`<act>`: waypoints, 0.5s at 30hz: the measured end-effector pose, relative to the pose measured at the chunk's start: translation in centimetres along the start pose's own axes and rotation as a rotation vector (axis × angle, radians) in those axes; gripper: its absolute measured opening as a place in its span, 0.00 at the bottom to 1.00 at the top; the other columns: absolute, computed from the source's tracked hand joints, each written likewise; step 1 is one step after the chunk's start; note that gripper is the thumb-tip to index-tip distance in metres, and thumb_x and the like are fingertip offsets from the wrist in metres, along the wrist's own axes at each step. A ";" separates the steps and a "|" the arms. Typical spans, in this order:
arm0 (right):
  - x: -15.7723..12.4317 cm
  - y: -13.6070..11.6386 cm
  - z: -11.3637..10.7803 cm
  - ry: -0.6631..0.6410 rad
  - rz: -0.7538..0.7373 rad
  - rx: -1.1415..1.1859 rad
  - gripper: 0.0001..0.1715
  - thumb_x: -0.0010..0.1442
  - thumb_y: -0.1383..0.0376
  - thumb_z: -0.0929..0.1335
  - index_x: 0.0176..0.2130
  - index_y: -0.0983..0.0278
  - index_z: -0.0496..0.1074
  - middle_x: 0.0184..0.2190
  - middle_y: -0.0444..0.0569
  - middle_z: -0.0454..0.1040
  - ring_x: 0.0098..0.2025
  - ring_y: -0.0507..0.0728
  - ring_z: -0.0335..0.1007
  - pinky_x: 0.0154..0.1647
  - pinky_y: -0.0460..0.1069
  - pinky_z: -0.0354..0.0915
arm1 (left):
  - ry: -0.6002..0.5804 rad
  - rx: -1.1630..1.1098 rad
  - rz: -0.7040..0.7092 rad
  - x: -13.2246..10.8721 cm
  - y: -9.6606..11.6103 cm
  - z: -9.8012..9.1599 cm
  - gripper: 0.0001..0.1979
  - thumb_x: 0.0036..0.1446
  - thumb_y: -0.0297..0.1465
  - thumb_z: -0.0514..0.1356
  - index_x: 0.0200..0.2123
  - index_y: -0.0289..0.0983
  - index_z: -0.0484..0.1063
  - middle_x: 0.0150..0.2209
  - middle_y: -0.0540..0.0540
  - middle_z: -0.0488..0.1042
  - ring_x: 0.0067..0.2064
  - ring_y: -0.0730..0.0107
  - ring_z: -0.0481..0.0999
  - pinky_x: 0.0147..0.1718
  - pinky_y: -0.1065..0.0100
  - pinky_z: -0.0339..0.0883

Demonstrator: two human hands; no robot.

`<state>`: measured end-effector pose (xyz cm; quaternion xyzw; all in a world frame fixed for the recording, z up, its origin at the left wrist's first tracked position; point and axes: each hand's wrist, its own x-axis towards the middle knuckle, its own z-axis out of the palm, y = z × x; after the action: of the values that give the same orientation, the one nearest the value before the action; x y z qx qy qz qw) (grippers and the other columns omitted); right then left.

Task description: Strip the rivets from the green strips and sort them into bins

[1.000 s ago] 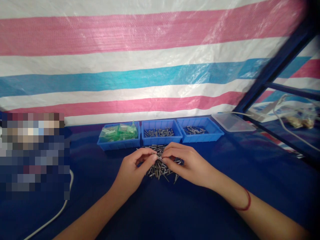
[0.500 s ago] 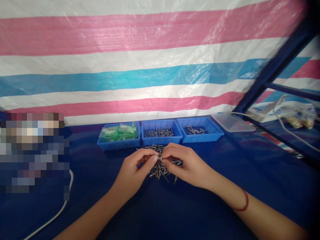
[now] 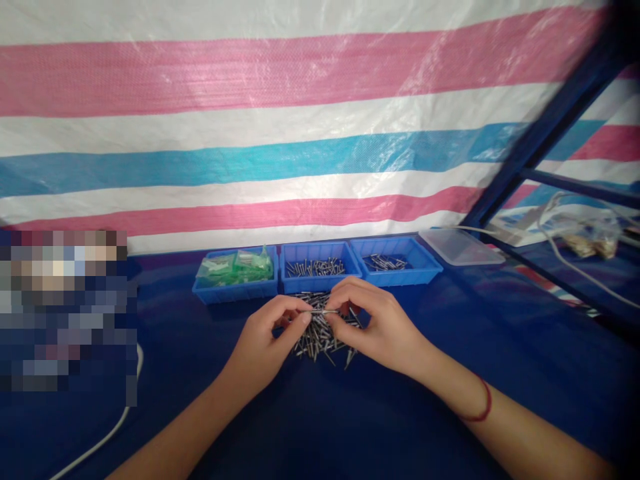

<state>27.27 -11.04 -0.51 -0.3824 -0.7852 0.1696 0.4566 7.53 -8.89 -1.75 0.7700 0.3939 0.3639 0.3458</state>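
Between my two hands, level above the pile, is a thin silver metal pin that looks like a blind rivet. The thumb and fingertips of my left hand pinch its left end. My right hand, also closed in a pinch, grips the right part. Below them a loose pile of similar metal rivets lies on the dark blue table. My fingers hide some of the pile.
Behind the pile stand three blue bins: the left bin has green-and-clear plastic packets, while the middle bin and right bin contain metal rivets. A clear plastic lid lies at the right. A white cable runs along the left.
The rivet between my fingertips now shows lengthwise, with its shaft in view. My hands have drawn slightly apart. The whole view has shifted a little.
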 end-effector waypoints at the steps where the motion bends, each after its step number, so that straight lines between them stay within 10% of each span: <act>1: 0.0 0.0 0.0 0.002 -0.017 -0.007 0.04 0.56 0.71 0.65 0.32 0.62 0.69 0.30 0.47 0.71 0.30 0.52 0.65 0.31 0.48 0.65 | -0.012 0.020 0.002 0.0 0.0 0.0 0.08 0.60 0.33 0.56 0.38 0.37 0.73 0.34 0.47 0.76 0.36 0.69 0.74 0.35 0.70 0.68; 7: 0.4 0.4 -1.2 0.103 -0.066 -0.157 0.04 0.58 0.69 0.65 0.31 0.63 0.70 0.30 0.47 0.71 0.33 0.53 0.67 0.36 0.49 0.65 | -0.005 0.149 -0.010 0.1 0.3 0.1 0.09 0.59 0.33 0.56 0.40 0.38 0.74 0.33 0.49 0.77 0.33 0.70 0.74 0.33 0.71 0.67; 13: 1.0 4.8 -5.4 0.460 0.158 -0.583 0.08 0.57 0.64 0.66 0.28 0.63 0.70 0.24 0.46 0.70 0.27 0.54 0.65 0.31 0.49 0.61 | -0.064 0.367 0.104 0.4 0.1 -0.8 0.09 0.60 0.32 0.56 0.42 0.39 0.73 0.40 0.46 0.76 0.41 0.66 0.74 0.43 0.65 0.66; 15: 0.9 6.5 -6.2 0.397 0.221 -0.705 0.10 0.58 0.62 0.65 0.28 0.64 0.71 0.25 0.48 0.72 0.29 0.56 0.67 0.33 0.50 0.61 | -0.117 0.442 0.173 0.4 0.1 -0.9 0.08 0.59 0.32 0.57 0.40 0.40 0.74 0.41 0.46 0.75 0.43 0.64 0.73 0.45 0.62 0.63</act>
<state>35.17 -6.65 -0.79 -0.6224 -0.6461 -0.1387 0.4194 6.94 -8.34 -1.10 0.8775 0.3758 0.2519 0.1588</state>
